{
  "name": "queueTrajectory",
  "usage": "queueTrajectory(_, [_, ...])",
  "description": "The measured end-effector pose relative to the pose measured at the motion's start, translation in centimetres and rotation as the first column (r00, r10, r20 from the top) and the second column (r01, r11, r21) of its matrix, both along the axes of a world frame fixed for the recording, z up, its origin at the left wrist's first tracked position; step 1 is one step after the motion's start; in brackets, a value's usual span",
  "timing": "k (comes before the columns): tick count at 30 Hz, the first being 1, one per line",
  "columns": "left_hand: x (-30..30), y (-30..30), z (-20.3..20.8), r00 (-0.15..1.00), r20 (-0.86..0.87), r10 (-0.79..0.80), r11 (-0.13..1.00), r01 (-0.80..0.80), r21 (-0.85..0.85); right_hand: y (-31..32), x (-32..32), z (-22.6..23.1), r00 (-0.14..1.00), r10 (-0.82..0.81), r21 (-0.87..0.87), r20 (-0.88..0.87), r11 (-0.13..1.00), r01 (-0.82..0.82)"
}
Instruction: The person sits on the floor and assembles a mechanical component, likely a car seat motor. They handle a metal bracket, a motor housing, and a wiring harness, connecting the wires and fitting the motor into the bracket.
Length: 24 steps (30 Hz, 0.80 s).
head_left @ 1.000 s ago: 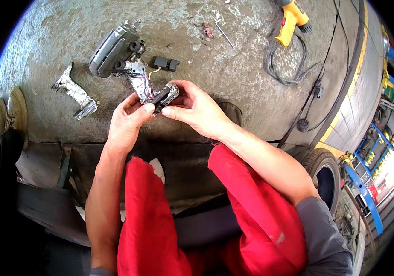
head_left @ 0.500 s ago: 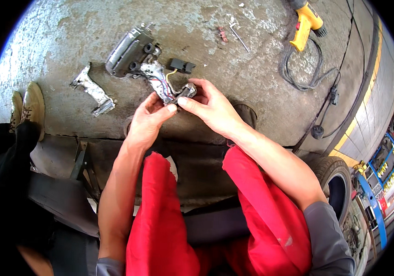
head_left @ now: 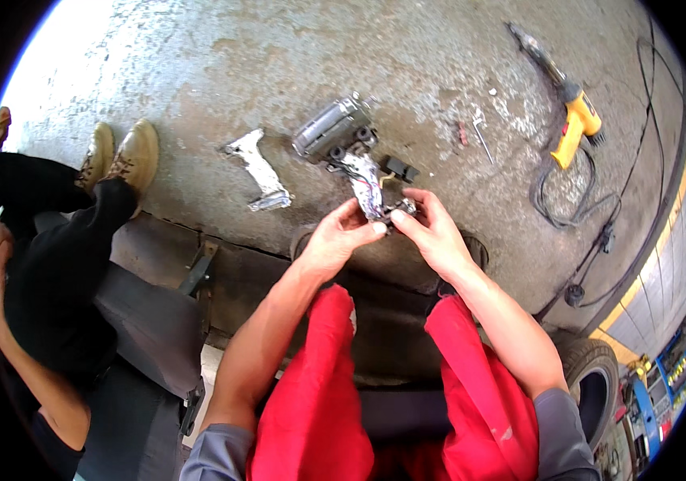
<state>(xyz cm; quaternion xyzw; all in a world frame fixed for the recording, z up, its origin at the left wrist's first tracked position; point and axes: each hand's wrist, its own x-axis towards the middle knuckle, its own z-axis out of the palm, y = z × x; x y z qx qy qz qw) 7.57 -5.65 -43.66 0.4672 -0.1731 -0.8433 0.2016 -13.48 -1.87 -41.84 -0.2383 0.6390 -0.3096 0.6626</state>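
Note:
In front of me lies an opened pistol-grip power tool with a grey cylindrical body (head_left: 333,128). Coloured wires show along its scuffed white handle (head_left: 364,183). My left hand (head_left: 333,242) pinches the handle's lower end between thumb and fingers. At the same end, my right hand (head_left: 441,239) has its thumb and fingers closed on a small dark metallic part (head_left: 408,207), whose kind I cannot make out. Beside the handle is a black block (head_left: 400,169), apparently a switch, with a yellowish wire near it. A loose white handle shell (head_left: 263,172) lies to the left.
A yellow corded power tool (head_left: 577,124) with a long metal nose lies at right, its cable (head_left: 555,212) coiled below. A hex key (head_left: 483,143) and a small red part (head_left: 462,134) lie nearby. A tyre (head_left: 591,377) stands lower right. A co-worker's boots (head_left: 136,160) are at left.
The view has swung left, so everything sits further right and lower, and more of the co-worker shows. Both hands stay on the handle's lower end.

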Motion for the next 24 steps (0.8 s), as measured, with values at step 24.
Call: queueTrajectory(24, [2.7,-6.2,6.7,0.996,-0.078,0.047,0.996,-0.04,0.079,-17.5,-0.6,1.1,0.736,0.31,-0.434,-0.602,0.646,-0.627])
